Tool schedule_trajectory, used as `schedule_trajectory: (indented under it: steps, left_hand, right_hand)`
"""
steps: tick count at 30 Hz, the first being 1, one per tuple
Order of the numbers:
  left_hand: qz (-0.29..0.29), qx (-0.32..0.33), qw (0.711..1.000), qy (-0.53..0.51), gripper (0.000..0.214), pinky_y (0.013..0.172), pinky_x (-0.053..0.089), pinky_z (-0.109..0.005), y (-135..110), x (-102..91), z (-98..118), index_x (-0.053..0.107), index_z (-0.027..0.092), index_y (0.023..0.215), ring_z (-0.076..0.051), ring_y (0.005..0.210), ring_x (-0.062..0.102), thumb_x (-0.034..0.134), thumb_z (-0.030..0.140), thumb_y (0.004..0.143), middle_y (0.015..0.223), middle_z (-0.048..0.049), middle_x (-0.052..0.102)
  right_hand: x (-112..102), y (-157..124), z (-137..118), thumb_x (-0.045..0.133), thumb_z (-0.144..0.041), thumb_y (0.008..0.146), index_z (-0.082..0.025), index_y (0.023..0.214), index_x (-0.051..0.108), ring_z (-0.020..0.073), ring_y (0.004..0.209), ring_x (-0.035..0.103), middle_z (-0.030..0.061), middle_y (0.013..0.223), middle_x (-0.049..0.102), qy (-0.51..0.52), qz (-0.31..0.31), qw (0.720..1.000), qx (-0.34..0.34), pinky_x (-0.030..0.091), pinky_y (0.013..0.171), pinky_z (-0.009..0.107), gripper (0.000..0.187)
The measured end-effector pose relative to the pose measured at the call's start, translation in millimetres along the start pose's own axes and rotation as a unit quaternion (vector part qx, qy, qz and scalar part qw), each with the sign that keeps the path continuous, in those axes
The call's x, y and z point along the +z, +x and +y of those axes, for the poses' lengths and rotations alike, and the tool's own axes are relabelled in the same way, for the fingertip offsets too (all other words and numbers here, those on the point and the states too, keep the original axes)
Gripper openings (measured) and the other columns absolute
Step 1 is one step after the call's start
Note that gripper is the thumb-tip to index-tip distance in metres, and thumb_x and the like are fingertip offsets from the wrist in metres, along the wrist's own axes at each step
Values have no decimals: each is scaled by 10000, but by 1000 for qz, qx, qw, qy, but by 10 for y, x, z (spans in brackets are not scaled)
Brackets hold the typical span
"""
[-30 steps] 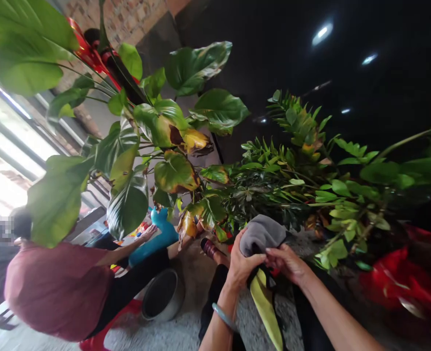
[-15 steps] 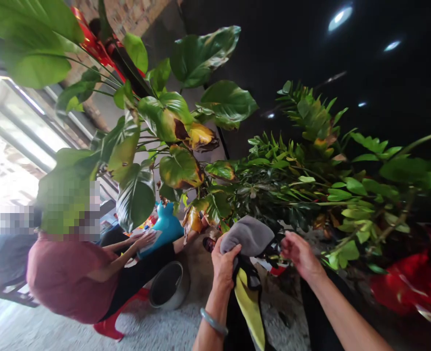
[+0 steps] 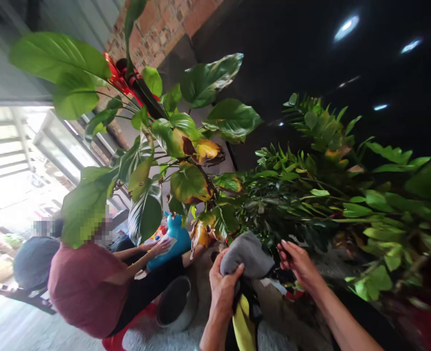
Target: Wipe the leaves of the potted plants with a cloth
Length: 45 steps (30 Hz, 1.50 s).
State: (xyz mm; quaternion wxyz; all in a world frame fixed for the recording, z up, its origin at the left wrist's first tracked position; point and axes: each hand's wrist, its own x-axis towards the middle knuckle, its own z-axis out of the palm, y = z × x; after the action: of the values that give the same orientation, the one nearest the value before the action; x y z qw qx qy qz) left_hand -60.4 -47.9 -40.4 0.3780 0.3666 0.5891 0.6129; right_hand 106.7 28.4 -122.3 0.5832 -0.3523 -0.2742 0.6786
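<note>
My left hand [image 3: 223, 287] is closed around a grey cloth [image 3: 247, 253] and presses it over a yellow leaf [image 3: 243, 327] that hangs below it. My right hand [image 3: 299, 262] hovers just to the right of the cloth, fingers loosely curled and apart, holding nothing, close to the dark green fronds [image 3: 296, 204] of a leafy plant. A big-leaved plant [image 3: 179, 146] with yellowing, brown-edged leaves rises above both hands.
A person in a maroon top [image 3: 87, 287] sits at the left, a hand on a blue toy [image 3: 173, 239]. A grey bucket [image 3: 175, 302] stands on the speckled floor beside a red stool [image 3: 116, 336]. Bright windows fill the left; a brick wall [image 3: 164, 24] stands behind.
My right hand let go of the cloth and moved right toward the fronds. My left hand keeps the cloth on the yellow leaf. The view swung slightly, showing more window and brick.
</note>
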Motion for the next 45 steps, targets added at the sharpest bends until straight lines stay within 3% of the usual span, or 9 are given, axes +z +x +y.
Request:
schedule_trajectory:
  steps: [5, 8, 14, 17, 22, 29, 37, 42, 45]
  left_hand:
    - [18, 129, 991, -28, 528, 831, 493, -303, 257, 413, 459, 667, 171, 1012, -183, 855, 642, 792, 277, 510, 959, -51, 705]
    - [-17, 128, 992, 0, 533, 815, 489, -300, 298, 547, 444, 675, 163, 990, -190, 850, 633, 785, 243, 474, 944, -53, 703]
    - [-168, -14, 984, 64, 462, 693, 481, -266, 20, 231, 205, 721, 144, 867, -181, 717, 616, 790, 172, 410, 757, -31, 703]
    - [-127, 22, 991, 20, 482, 692, 490, -263, 35, 168, 394, 704, 143, 899, -181, 733, 629, 807, 217, 435, 797, -36, 710]
    - [11, 128, 991, -23, 499, 761, 492, -272, 328, 445, 559, 657, 168, 987, -166, 801, 627, 769, 287, 515, 888, -23, 699]
    - [-176, 11, 972, 153, 425, 696, 467, -265, 111, 263, 111, 726, 151, 815, -179, 720, 601, 784, 156, 394, 741, -19, 698]
    - [2, 131, 990, 49, 525, 778, 486, -293, 367, 127, 377, 671, 158, 1009, -186, 821, 625, 783, 319, 522, 910, -43, 695]
    - [-124, 28, 980, 155, 396, 711, 479, -270, 176, 77, 25, 724, 153, 796, -188, 735, 610, 762, 140, 402, 733, -13, 702]
    - [-131, 14, 982, 132, 407, 703, 487, -270, 85, -27, 90, 725, 154, 833, -195, 745, 622, 769, 179, 429, 766, -24, 710]
  right_hand:
    - [-114, -27, -30, 831, -456, 505, -167, 613, 655, 79, 364, 466, -33, 448, 554, -8, -14, 999, 50, 402, 387, 221, 355]
    - [-193, -33, -95, 842, -389, 500, -171, 632, 679, 117, 439, 552, 0, 518, 632, -10, -38, 997, 72, 448, 436, 240, 302]
    - [-345, -58, -155, 794, -315, 581, -181, 553, 629, 113, 415, 536, -13, 476, 611, -24, -15, 995, 97, 410, 399, 219, 214]
    - [-340, -82, -186, 773, -308, 617, -192, 531, 611, 106, 397, 533, -7, 475, 627, -27, 9, 994, 107, 411, 388, 212, 217]
    - [-283, -118, -225, 780, -323, 602, -185, 560, 633, 108, 408, 547, 4, 489, 641, -6, 8, 996, 93, 447, 405, 219, 206]
    - [-305, -93, -164, 738, -312, 646, -178, 516, 584, 95, 339, 501, -21, 416, 575, -53, 47, 991, 113, 355, 320, 179, 242]
    - [-283, -96, -195, 783, -295, 598, -167, 599, 667, 113, 411, 558, 13, 508, 653, 23, 26, 996, 84, 461, 391, 215, 172]
    - [-256, -81, -166, 778, -267, 611, -157, 598, 657, 113, 389, 561, 9, 486, 643, 6, 20, 995, 98, 446, 372, 204, 165]
    - [-251, -110, -184, 781, -267, 603, -157, 587, 662, 109, 393, 561, 11, 491, 650, 7, 20, 996, 90, 448, 374, 200, 163]
